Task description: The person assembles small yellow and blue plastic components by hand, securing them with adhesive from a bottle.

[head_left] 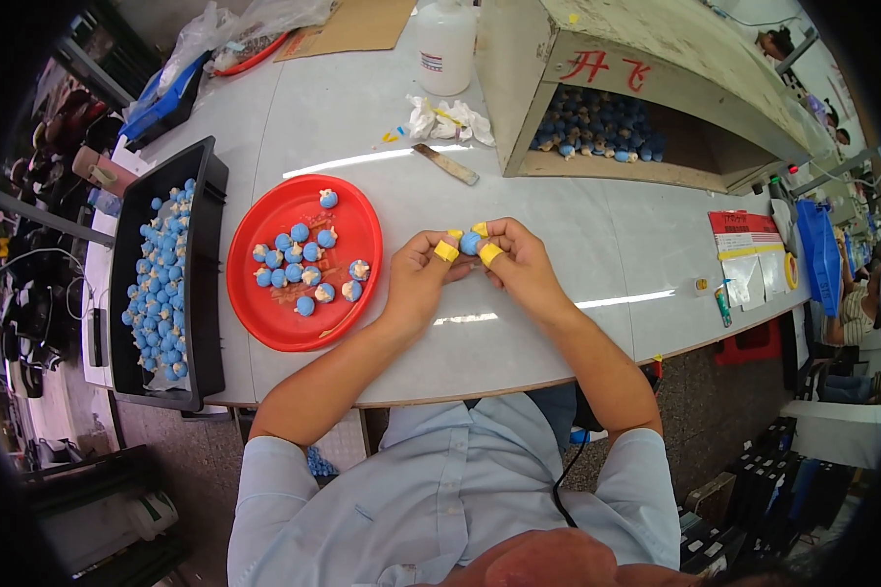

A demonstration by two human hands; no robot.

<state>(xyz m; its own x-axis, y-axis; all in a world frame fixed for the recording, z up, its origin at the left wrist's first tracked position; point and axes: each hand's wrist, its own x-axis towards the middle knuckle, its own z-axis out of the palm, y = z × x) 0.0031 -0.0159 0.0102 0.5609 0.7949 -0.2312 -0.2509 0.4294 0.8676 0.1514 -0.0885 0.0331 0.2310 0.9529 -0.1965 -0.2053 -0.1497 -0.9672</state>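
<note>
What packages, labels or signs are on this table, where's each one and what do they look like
Plastic bottle: far edge, white, small label with red and blue bands.
Wooden box: far right, open front, red painted characters on its sloped top.
Paper sheet: right edge, white with a red header and a yellow strip.
Cardboard sheet: far edge, flat, brown.

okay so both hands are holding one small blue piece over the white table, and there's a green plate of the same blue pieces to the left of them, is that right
Not quite: the plate is red, not green, as the head view shows. The rest holds: the left hand and the right hand hold one small blue piece between them over the white table, and the plate of the same blue pieces lies to their left.
</note>
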